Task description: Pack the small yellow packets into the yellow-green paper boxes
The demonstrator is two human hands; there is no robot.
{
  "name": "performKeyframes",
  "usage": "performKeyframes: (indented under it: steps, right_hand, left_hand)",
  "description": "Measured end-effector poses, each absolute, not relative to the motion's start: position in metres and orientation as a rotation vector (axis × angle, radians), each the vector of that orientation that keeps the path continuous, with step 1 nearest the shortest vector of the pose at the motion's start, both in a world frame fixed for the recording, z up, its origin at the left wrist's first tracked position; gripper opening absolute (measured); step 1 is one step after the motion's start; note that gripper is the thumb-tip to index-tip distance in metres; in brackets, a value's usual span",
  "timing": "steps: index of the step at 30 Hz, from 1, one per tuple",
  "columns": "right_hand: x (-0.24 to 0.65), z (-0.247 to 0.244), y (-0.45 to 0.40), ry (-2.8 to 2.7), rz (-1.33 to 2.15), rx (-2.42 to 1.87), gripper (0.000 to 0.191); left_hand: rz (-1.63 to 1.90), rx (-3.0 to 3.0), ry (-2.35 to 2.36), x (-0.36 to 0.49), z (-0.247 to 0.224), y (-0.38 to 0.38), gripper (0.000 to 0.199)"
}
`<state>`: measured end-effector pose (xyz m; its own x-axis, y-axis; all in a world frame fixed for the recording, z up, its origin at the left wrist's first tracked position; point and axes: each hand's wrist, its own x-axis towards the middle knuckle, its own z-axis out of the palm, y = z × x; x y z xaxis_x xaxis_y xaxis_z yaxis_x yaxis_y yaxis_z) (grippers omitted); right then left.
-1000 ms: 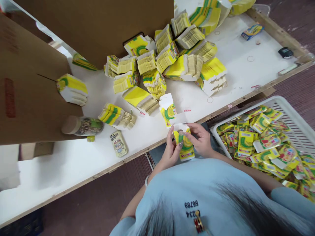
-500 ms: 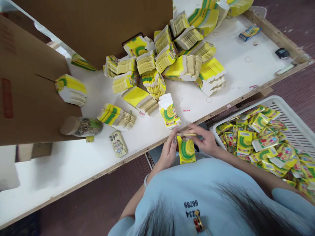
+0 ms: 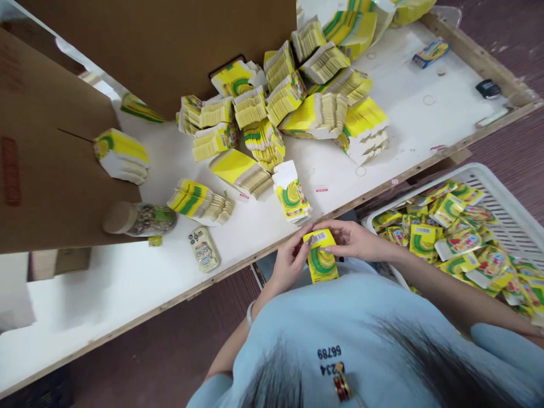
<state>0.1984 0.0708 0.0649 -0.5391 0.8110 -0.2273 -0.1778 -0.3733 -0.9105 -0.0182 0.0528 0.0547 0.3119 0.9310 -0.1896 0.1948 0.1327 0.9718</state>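
Observation:
Between my hands, just below the table's front edge, is a small yellow and green carton point(image 3: 322, 262) with a barcode flap at its top. My left hand point(image 3: 293, 258) pinches its upper left corner, thumb on the front. My right hand point(image 3: 346, 241) grips its upper right side, with fingers behind the flap and thumb on the front. On the table just beyond lies a short stack of flat cartons point(image 3: 291, 195) of the same print, white flaps pointing away. To my right, a white plastic basket point(image 3: 505, 212) holds many such cartons point(image 3: 463, 241), lying loosely.
Bundles of flat cartons point(image 3: 272, 107) crowd the back of the white table point(image 3: 408, 122). Large brown cardboard boxes point(image 3: 170, 51) stand behind and left. A phone point(image 3: 204, 249), a jar point(image 3: 142, 219), a blue box point(image 3: 431, 53) and a black round object point(image 3: 488, 89) also lie there.
The carton's top, open half a second ago, is now folded over so its barcode faces up. My right hand has moved in over it, and its thumb now presses the front.

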Motion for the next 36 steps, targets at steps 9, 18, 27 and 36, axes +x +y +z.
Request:
performKeyframes:
  steps: [9,18,27,36]
  right_hand:
    - [0.217,0.056,0.069,-1.062,1.826,-1.148,0.034]
    - [0.485,0.024,0.01,-1.777,0.416,-2.014,0.032]
    - [0.214,0.045,0.094,-1.267,0.844,-1.522,0.052]
    - [0.112,0.05,0.1,-0.846,1.049,-1.245,0.04]
  left_hand:
    - [0.721,1.691,1.417,-0.02,0.051,0.087,0.044]
    - [0.097,1.735,1.862,-0.041,0.021,0.145,0.041]
    - [0.406,2.13,1.414,-0.033,0.057,0.099,0.038]
    - [0.825,2.181,1.28,-0.018,0.06,0.068,0.008]
